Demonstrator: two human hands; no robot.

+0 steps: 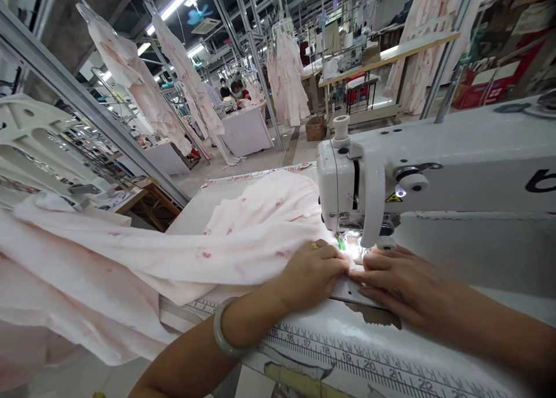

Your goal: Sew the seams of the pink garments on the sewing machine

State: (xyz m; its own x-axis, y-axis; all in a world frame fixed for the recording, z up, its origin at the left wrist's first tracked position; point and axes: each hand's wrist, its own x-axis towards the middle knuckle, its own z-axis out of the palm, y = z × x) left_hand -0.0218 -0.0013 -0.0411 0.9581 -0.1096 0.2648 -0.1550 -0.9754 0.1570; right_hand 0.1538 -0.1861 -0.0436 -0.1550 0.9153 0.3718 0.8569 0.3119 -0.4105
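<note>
We are looking at a white sewing table (382,337). A pink fabric (243,236) is lying across its left half and spilling over the left edge. A sewing machine (434,166) is standing at the far right, and a printed ruler strip (369,366) is running along the near edge.

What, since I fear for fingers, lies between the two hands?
Head view: between left hand and right hand, whose fingertips nearly meet, sits the lit needle foot by the pink cloth.

pale pink fabric (243,236) | faint red print | crumpled, draped leftward | near edge at sewing machine (434,154)
</note>
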